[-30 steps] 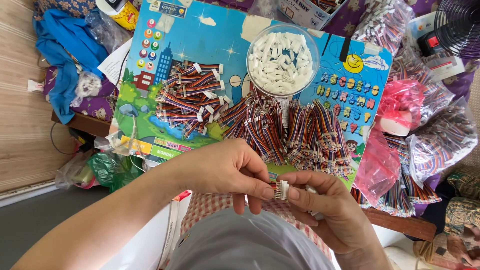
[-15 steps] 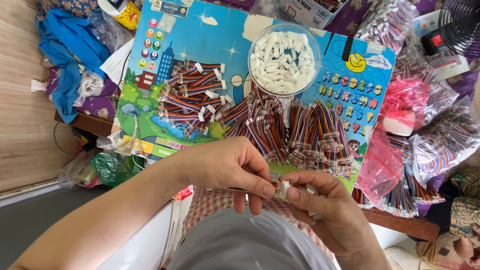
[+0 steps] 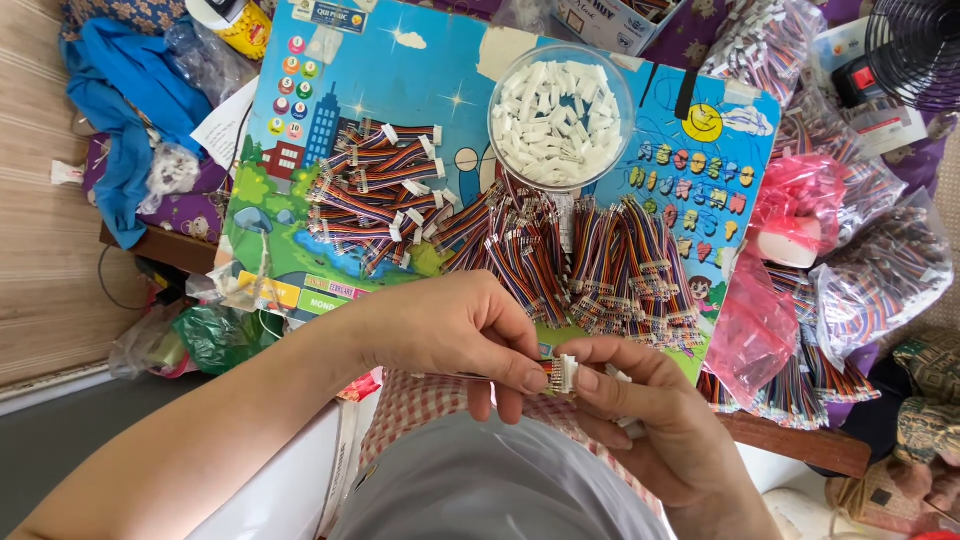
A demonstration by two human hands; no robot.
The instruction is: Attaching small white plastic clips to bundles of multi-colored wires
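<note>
a small white connector (image 3: 567, 373) sits between the two hands, low in the middle of the view, just in front of the person's lap. the left hand (image 3: 455, 330) pinches a short bundle of coloured wires (image 3: 548, 374) between thumb and fingertips, the wire ends meeting the connector. the right hand (image 3: 640, 405) closes its thumb and forefinger on the connector's other side, with the rest of its fingers curled loosely underneath. both hands touch at the part.

just beyond the hands, on a bright picture board (image 3: 350, 90) that serves as a work surface, lies a wide row of loose wire bundles (image 3: 590, 260) in mixed colours. to their left is a heap of wire bundles already fitted with white ends (image 3: 375, 200). behind the row stands a round clear bowl (image 3: 498, 135) filled with white plastic connectors (image 3: 560, 120).

to the right, a pink plastic bag (image 3: 760, 320) lies open beside clear bags (image 3: 880, 280) packed with more coloured wires. at the far left, a blue cloth (image 3: 120, 130) is draped over clutter, and a green bag (image 3: 215, 340) lies below the board's edge. a black fan (image 3: 915, 45) shows at the top right corner.
</note>
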